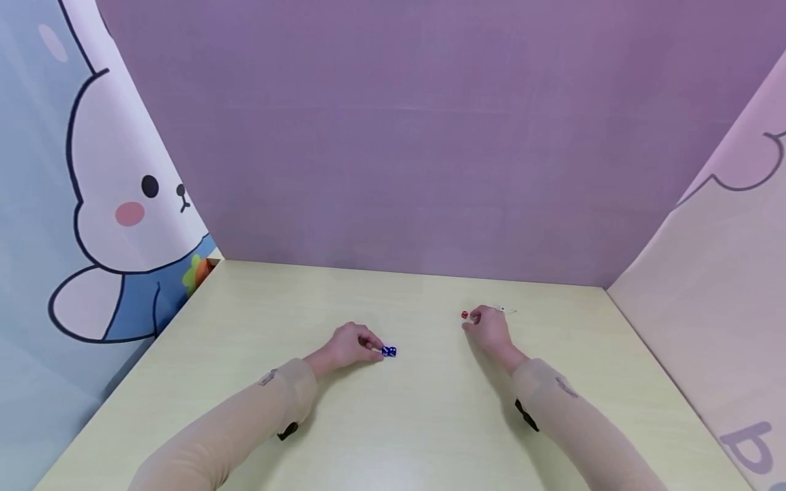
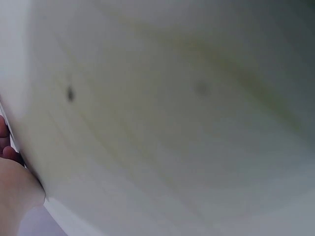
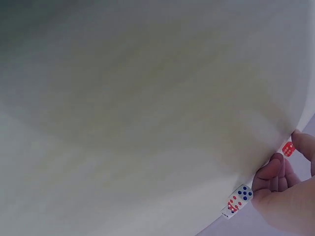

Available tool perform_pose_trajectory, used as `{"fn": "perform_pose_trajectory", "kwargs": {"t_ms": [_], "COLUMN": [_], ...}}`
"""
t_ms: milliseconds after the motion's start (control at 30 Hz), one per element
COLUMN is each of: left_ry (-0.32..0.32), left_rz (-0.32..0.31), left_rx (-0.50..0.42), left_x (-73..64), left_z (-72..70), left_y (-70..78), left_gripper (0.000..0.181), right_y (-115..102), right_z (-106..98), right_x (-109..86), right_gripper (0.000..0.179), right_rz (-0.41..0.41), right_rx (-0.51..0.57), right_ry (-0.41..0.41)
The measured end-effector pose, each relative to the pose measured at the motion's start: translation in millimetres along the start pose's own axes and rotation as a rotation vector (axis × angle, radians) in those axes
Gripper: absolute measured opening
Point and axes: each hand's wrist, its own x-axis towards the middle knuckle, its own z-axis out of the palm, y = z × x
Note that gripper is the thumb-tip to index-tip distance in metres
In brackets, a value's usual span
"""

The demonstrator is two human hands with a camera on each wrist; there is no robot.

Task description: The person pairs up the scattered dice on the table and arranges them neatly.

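Two blue dice [image 1: 389,352] sit side by side on the table, at the fingertips of my left hand [image 1: 350,343]. The thumb and index finger of that hand pinch the nearer blue die. Further right and back, my right hand [image 1: 489,328] reaches toward a red die [image 1: 464,315], its thumb and index finger apart. From the right wrist, the red die shows in the gap between thumb and fingers. White dice [image 3: 241,195] with red and blue pips lie on the other side of this hand. Only part of the left hand appears in the left wrist view.
A pale wooden table [image 1: 417,423] lies under both hands. A purple backdrop [image 1: 399,136] rises at its back edge. Printed cloths hang at both sides, the left one [image 1: 132,170] showing a cartoon rabbit. Pale sleeve fabric fills most of both wrist views.
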Motion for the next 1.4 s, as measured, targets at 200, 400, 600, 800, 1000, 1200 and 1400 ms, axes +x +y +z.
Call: {"fn": "perform_pose_trajectory", "kwargs": {"t_ms": [200,400,600,800,1000,1200,1400], "left_ry": [0.002,0.009,0.005,0.005,0.001,0.003,-0.004], "left_rz": [-0.002,0.001,0.001,0.002,0.008,0.009,0.018], "left_rx": [0.002,0.002,-0.014,-0.015,-0.007,-0.009,-0.011], "left_x": [0.6,0.9,1.2,1.4,1.1,0.2,-0.4], "left_z": [0.0,-0.6,-0.4,-0.7,-1.5,-1.7,-0.8], "left_y": [-0.2,0.6,0.3,0.0,-2.1,-2.6,-2.3], "left_gripper": [0.017,0.018,0.018,0.017,0.018,0.017,0.018], "right_y": [-4,-9,-12,-13,-15,-12,-12], "right_z": [-1,-3,-3,-2,-2,1,2], "right_x": [6.4,9.9,10.3,11.6,7.5,5.4,4.6], "right_gripper": [0.029,0.021,0.016,0.014,0.014,0.014,0.011], "right_rz": [0.019,0.050,0.056,0.065,0.027,-0.023,-0.031], "right_rx": [-0.016,-0.028,-0.023,-0.025,-0.048,-0.034,-0.040], "right_ry": [-0.017,-0.012,-0.004,-0.018,-0.034,-0.034,-0.012]}}
